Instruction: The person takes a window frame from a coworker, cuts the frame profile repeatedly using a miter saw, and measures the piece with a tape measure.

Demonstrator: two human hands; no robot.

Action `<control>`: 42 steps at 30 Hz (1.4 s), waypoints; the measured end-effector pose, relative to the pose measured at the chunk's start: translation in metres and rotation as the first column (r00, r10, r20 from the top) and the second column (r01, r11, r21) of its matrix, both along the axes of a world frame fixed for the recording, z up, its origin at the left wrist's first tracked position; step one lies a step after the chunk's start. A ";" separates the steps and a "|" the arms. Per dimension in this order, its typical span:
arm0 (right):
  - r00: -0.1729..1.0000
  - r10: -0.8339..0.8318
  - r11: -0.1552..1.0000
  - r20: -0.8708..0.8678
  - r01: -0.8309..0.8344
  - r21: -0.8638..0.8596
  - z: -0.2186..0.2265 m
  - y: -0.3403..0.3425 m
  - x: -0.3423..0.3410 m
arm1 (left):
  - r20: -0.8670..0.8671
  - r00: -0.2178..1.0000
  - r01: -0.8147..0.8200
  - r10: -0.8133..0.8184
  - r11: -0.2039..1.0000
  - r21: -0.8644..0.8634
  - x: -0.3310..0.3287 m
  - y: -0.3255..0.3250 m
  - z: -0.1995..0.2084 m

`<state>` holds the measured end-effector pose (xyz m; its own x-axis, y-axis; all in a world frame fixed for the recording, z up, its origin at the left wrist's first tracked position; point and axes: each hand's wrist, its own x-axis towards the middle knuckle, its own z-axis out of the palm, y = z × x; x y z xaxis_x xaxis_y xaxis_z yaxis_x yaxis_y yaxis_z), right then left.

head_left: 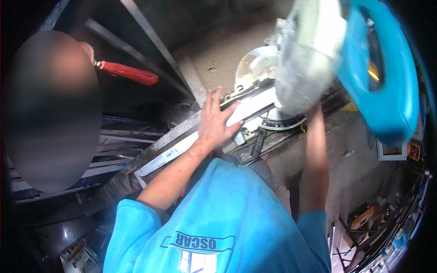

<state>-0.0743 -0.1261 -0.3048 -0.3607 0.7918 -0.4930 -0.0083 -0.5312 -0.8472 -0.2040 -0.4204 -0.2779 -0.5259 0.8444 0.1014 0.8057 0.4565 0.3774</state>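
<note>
A long white metal profile (175,150) lies slantwise on the bed of a miter saw, running along its fence. My left hand (216,122) rests on the profile, left of the blade, fingers spread and thumb stretched toward the saw. The saw head, with its pale translucent blade guard (307,68) and teal handle (393,109), stands over the profile's right part; it looks smeared by motion. My right hand (314,111) reaches up beside the guard, which hides most of its fingers. What it touches cannot be seen. The saw's round base (284,122) shows below the guard.
Stacked long profiles (123,139) lie at the left. A red tassel (129,73) hangs at the upper left, beside a blurred oval. Metal bars (154,38) slant behind the bench. At the lower right are a framed pane (391,152), an orange-and-black object (364,217) and scattered pieces.
</note>
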 end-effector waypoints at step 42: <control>0.988 -0.151 0.983 0.044 0.145 0.110 0.002 0.012 0.023 | 0.293 0.955 -0.089 0.040 0.984 0.157 -0.006 -0.001 -0.005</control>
<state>-0.0513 -0.1143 -0.3024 -0.2116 0.8835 -0.4179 -0.0347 -0.4342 -0.9002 -0.2104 -0.4212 -0.2825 -0.6062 0.7918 0.0744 0.6226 0.4142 0.6639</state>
